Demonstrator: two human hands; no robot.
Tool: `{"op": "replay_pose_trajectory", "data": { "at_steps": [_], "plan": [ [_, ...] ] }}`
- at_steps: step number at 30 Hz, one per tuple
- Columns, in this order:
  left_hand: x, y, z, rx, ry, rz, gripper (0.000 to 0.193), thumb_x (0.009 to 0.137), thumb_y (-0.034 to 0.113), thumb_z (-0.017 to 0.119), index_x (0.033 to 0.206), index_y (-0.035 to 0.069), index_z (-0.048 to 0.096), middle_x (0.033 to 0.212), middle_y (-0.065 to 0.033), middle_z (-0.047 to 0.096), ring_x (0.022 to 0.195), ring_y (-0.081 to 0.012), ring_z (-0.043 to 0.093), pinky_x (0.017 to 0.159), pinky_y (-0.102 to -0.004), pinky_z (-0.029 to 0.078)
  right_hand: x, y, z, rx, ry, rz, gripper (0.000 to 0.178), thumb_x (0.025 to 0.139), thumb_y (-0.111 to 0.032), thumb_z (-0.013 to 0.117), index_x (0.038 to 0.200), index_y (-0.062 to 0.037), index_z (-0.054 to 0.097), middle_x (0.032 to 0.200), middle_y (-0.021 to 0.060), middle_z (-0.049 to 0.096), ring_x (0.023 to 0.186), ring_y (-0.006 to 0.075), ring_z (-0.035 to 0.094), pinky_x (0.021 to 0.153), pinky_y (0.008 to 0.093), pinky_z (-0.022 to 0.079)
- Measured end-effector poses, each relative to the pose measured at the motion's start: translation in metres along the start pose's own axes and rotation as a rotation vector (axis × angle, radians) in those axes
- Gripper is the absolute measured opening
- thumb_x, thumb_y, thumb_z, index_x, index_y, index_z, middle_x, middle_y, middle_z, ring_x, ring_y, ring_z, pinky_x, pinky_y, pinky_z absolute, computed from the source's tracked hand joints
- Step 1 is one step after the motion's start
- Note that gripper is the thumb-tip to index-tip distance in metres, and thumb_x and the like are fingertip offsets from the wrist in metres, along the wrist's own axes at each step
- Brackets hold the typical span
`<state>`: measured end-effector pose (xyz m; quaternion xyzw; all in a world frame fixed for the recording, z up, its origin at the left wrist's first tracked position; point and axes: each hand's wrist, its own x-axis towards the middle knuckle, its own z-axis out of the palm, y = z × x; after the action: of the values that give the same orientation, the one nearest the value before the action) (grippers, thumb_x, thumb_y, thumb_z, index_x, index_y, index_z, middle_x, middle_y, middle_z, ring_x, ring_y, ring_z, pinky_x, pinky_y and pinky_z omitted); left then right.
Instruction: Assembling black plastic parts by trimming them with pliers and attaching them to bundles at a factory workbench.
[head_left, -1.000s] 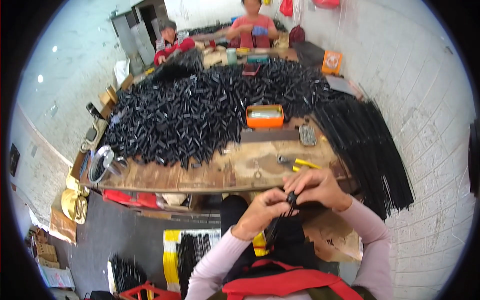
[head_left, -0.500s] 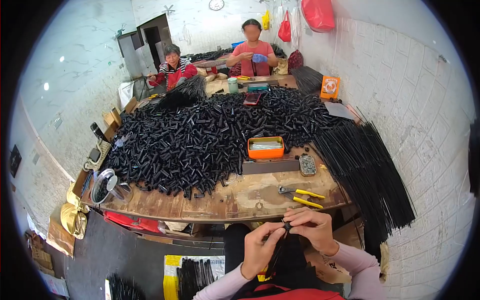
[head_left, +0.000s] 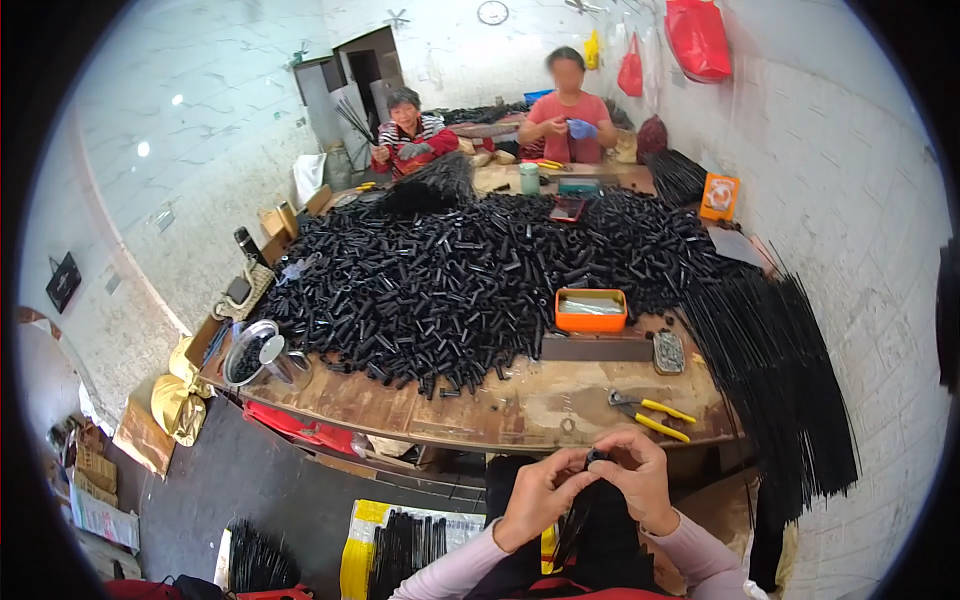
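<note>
Just past the table's front edge, over my lap, my left hand (head_left: 540, 494) and my right hand (head_left: 642, 480) meet with fingers and thumbs closed. Between their fingertips is a small black part (head_left: 597, 456); the fingers hide most of its shape. Several thin black rods (head_left: 574, 522) hang below it, close to my left palm. How they join the part I cannot make out. On the tabletop beyond my right hand lie pincers (head_left: 650, 412) with yellow handles, jaws toward the left.
A broad heap of short black tubes (head_left: 430, 290) covers the wooden table (head_left: 490, 415). Nearby are an orange box (head_left: 590, 322) of thin metal pins and a small tin (head_left: 668, 352). Long black rods (head_left: 770, 370) overhang the right edge. Two people sit across the table.
The whole view has swung left, so things appear further right. My hands stay together on the black part, right fingers curled further over it. The co-worker at far left now holds up some rods.
</note>
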<state>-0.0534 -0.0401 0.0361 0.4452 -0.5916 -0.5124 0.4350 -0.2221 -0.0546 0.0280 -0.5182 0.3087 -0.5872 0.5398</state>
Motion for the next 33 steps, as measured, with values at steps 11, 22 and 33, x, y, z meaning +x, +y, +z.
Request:
{"op": "replay_pose_trajectory", "data": {
  "at_steps": [11, 22, 33],
  "plan": [
    [0.000, -0.019, -0.031, -0.060, 0.016, 0.049, 0.030, 0.093, 0.005, 0.067, 0.121, -0.004, 0.061, 0.104, -0.0085, 0.071, 0.095, -0.0115, 0.067, 0.084, -0.0258, 0.053, 0.010, 0.006, 0.023, 0.209, 0.034, 0.139, 0.044, 0.081, 0.002, 0.076, 0.121, -0.0022, 0.059, 0.114, 0.0049, 0.060, 0.099, 0.0135, 0.060, 0.088, 0.0268, 0.049],
    [0.002, -0.020, -0.049, -0.249, 0.045, 0.024, 0.032, 0.092, 0.005, 0.067, 0.123, -0.003, 0.060, 0.107, -0.0084, 0.071, 0.100, -0.0132, 0.066, 0.091, -0.0279, 0.051, -0.013, 0.070, -0.002, -0.058, -0.295, 0.427, 0.016, 0.087, -0.005, 0.073, 0.100, 0.0044, 0.070, 0.093, 0.0057, 0.072, 0.087, 0.0090, 0.067, 0.080, 0.0224, 0.052],
    [0.003, -0.033, -0.051, -0.435, 0.107, -0.088, 0.038, 0.085, -0.002, 0.073, 0.122, 0.000, 0.062, 0.108, -0.0096, 0.071, 0.096, -0.0134, 0.067, 0.088, -0.0276, 0.054, -0.026, 0.071, 0.016, 0.021, -0.187, 0.424, 0.015, 0.089, -0.004, 0.071, 0.101, 0.0055, 0.068, 0.092, 0.0070, 0.070, 0.085, 0.0104, 0.066, 0.079, 0.0234, 0.052]
  ]
}}
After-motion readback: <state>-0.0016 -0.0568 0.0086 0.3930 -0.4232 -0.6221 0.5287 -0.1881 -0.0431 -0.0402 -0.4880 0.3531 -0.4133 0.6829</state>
